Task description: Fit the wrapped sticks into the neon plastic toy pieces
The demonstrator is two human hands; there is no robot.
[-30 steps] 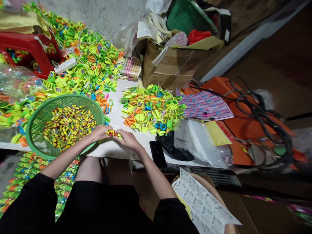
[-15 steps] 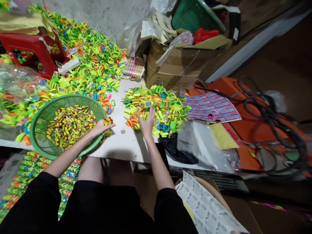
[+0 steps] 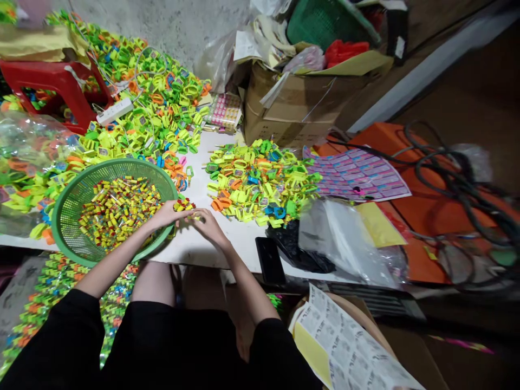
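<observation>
Left hand [image 3: 164, 215] sits over the right rim of the green basket [image 3: 67, 216], its fingers curled round a small bunch of red-and-yellow pieces [image 3: 184, 204]. My right hand [image 3: 210, 226] meets it just right of the basket, fingers bent, tips brought up to the left hand's; something yellowish [image 3: 197, 218] shows among them, but from here I cannot tell whether they pinch it. More yellow pieces [image 3: 117, 208] lie heaped inside the basket. Well to the basket's right, I see a pile of bright plastic bands [image 3: 264, 187] on the white table [image 3: 239, 241], and a black phone [image 3: 270, 261]. Behind the basket spreads a larger heap [image 3: 162, 119] of similar bands, near a red stool [image 3: 52, 76].
</observation>
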